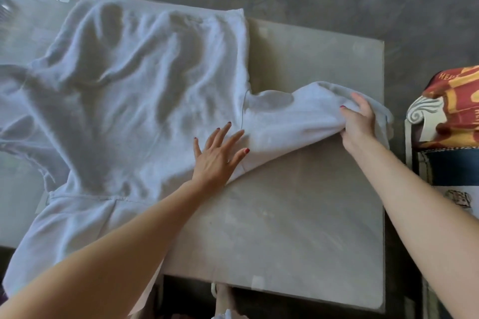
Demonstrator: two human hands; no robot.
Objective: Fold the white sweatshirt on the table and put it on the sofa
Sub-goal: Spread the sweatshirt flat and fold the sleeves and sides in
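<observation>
Bare tabletop (298, 215) is lying open before me to its near edge. My left hand (217, 155) is pressing flat, fingers spread, on the sweatshirt (134, 90); my right hand (359, 119) is pinching its sleeve (298, 116), near the tabletop's right edge.

The sweatshirt (134, 101) lies spread on the left part of the table (298, 215). Its sleeve (298, 116) reaches right across the table. The left hand (219, 153) rests flat where sleeve meets body; the right hand (359, 122) grips the sleeve's far-right end. An armchair (445, 132) stands right of the table.
</observation>
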